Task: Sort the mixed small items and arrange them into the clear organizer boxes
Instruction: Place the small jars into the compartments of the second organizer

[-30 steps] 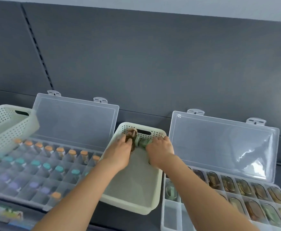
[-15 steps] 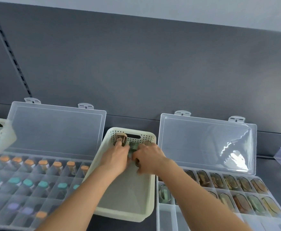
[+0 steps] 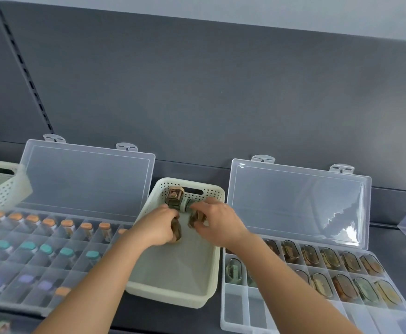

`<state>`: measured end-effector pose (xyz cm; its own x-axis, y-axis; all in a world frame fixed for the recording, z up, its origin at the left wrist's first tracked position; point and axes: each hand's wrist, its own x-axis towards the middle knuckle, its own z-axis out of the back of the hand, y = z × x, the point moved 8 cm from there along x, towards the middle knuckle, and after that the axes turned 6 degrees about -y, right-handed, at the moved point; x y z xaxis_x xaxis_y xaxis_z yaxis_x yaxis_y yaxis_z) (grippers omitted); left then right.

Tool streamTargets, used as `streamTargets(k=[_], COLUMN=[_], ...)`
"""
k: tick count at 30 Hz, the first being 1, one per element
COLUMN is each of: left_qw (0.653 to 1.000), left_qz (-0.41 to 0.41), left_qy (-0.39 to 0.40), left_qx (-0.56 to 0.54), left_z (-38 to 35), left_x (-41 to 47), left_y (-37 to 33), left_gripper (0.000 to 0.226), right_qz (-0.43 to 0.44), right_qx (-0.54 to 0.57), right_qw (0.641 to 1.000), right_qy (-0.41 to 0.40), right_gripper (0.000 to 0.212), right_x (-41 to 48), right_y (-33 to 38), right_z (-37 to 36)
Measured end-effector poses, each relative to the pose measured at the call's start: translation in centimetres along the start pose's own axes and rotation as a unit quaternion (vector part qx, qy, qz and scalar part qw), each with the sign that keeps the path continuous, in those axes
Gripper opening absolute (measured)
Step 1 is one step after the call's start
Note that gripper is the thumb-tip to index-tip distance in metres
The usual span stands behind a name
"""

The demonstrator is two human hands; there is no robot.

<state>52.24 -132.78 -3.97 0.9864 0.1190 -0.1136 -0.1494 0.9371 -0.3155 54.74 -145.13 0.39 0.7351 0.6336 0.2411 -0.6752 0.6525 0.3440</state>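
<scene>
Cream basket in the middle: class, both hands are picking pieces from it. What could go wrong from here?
The left hand grips a brown oval and the right hand another brown piece, beside the upright piece standing against the basket wall; a brush could topple it.
The right forearm hangs over the right organizer box; withdrawing low might disturb its sorted ovals.

The only view comes from a wide-angle camera on the person's head, looking forward and down across the counter (image 3: pixel 173 319) toward a dark back wall (image 3: pixel 221 92), which fills the upper half. It sits near: both forearms rise from the bottom edge, and the left hand (image 3: pixel 159 225) and right hand (image 3: pixel 217 224) meet at mid-frame over small items (image 3: pixel 174 196) in a pale basket (image 3: pixel 168 295). An open clear box (image 3: pixel 88 179) runs off the left edge; a second box (image 3: pixel 293 203) runs off the bottom right.
</scene>
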Motion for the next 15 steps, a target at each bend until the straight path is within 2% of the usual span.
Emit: streamTargets(k=[5,7,11,15], left_qw=[0.985,0.976,0.962,0.966], left_qz=[-0.008,-0.017,-0.042,-0.063], left_qy=[-0.129,-0.167,-0.196,-0.178], left_qx=[-0.115,-0.141,-0.185,-0.176], left_z=[3.1,4.1,4.9,3.9], left_x=[-1.9,-2.9,-5.8,-8.7], left_y=[-2.2,-3.7,-7.2,-10.8], left_gripper=[0.046,0.048,0.055,0.054], right_qz=[-0.018,-0.031,-0.025,-0.025], right_qx=[0.078,0.104,0.153,0.177], right_qw=[0.993,0.988,0.979,0.976], right_qy=[-0.085,-0.112,-0.136,-0.124], right_gripper=[0.053,0.052,0.044,0.044], right_x=[-2.6,-4.1,-7.3,-10.9], right_y=[-1.2,-1.9,-2.9,-3.8], right_z=[3.6,5.2,8.1,9.3])
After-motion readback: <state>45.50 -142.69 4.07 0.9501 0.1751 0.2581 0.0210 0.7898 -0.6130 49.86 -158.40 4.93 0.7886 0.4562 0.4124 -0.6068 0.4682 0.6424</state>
